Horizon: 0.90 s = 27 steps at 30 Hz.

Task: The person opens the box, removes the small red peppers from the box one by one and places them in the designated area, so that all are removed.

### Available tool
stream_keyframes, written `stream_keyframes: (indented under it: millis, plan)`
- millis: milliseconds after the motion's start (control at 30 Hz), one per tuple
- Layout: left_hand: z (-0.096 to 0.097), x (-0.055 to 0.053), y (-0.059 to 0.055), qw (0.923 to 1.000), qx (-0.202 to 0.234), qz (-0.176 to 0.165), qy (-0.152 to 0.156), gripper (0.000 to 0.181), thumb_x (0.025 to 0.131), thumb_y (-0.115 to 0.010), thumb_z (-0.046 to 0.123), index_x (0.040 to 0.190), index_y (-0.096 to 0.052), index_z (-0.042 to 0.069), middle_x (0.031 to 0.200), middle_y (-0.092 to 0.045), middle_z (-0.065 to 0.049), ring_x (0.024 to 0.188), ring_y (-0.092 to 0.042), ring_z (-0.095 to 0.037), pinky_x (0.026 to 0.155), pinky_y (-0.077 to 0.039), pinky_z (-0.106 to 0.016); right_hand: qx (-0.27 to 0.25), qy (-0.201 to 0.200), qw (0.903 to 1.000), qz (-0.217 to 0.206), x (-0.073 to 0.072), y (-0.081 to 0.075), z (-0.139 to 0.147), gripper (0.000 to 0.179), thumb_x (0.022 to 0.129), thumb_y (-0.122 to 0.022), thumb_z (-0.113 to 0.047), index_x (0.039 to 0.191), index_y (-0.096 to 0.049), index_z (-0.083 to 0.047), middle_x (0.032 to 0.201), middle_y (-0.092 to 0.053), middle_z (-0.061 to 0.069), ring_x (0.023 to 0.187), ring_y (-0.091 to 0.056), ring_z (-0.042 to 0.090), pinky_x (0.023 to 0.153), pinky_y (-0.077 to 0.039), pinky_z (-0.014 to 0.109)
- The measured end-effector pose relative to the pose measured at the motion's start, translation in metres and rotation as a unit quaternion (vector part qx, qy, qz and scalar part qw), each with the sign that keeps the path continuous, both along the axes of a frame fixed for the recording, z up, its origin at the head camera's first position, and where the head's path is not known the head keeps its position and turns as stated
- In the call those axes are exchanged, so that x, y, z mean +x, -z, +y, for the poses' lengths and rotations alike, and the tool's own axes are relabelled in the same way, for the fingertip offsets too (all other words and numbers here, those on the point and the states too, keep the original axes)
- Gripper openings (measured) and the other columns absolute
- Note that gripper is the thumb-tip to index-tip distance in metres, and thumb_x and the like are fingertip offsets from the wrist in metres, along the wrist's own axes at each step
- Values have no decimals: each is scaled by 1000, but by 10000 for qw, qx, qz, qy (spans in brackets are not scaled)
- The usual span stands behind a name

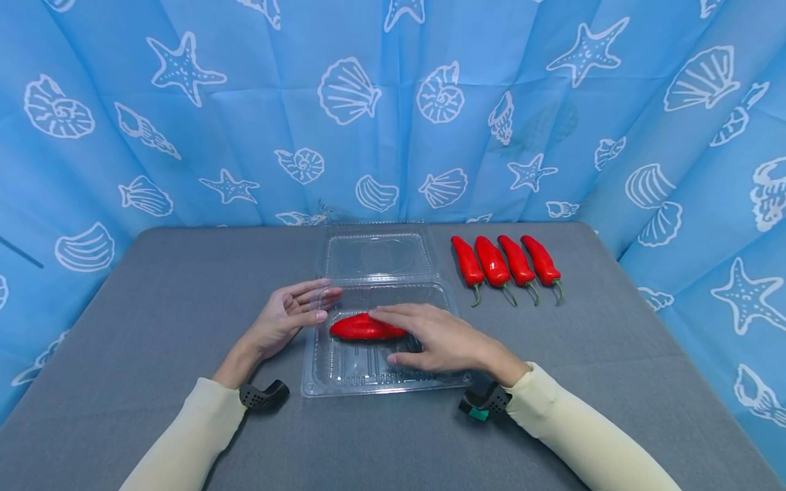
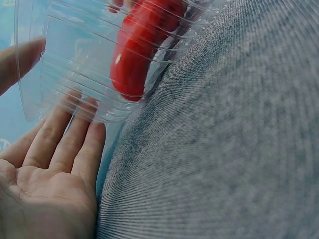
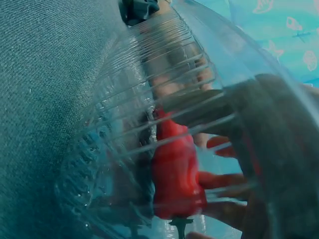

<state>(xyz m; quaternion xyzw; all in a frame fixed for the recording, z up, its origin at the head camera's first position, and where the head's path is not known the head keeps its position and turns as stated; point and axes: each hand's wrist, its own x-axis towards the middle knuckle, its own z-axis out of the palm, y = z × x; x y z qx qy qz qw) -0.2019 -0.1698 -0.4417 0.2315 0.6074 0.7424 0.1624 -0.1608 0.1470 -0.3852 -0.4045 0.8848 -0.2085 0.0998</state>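
Note:
A red pepper (image 1: 362,327) lies crosswise inside a clear plastic clamshell box (image 1: 374,390). My right hand (image 1: 439,337) reaches over the box, its fingers at the far side of the pepper and its thumb apart from the near side. Through the clear wall in the right wrist view, the pepper (image 3: 177,174) shows its green stem, with fingertips beside it. At the box's left wall is my left hand (image 1: 285,317), fingers extended and thumb by the rim. In the left wrist view, the left hand's fingers (image 2: 62,149) lie straight against or just behind the plastic.
Several red peppers (image 1: 491,262) lie in a row on the grey cloth-covered table (image 1: 589,382), right of the box. Behind the tray part, the hinged lid (image 1: 377,256) lies folded back. A blue curtain (image 1: 381,157) with shell prints hangs behind the table.

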Motion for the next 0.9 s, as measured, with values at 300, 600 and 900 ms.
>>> stream_keyframes:
  millis: [300, 600, 900]
  plan:
    - [0, 0, 0, 10000, 13, -18, 42, 68, 91, -66, -5, 151, -33, -11, 146, -50, -27, 134, -54, -25, 108, -46, -38, 200, -237, 9995, 89, 1, 2, -2, 64, 93, -73, -38, 152, -49, -28, 148, -55, 3, 135, -50, 24, 111, -42, 53]
    - [0, 1, 0, 10000, 33, -27, 40, 70, 92, -67, -4, 151, -32, -12, 147, -49, -29, 135, -52, -27, 108, -47, -36, 240, -437, 9986, 162, 2, 3, -2, 51, 93, -73, -36, 142, -61, -32, 132, -64, -4, 120, -55, 15, 102, -49, 44]
    - [0, 1, 0, 10000, 11, -59, -13, 69, 91, -67, -5, 151, -32, -12, 147, -50, -28, 134, -54, -26, 108, -47, -37, -722, -103, 9965, -408, 0, -2, 1, 50, 93, -73, -41, 141, -62, -31, 122, -62, -5, 101, -55, 12, 74, -54, 28]
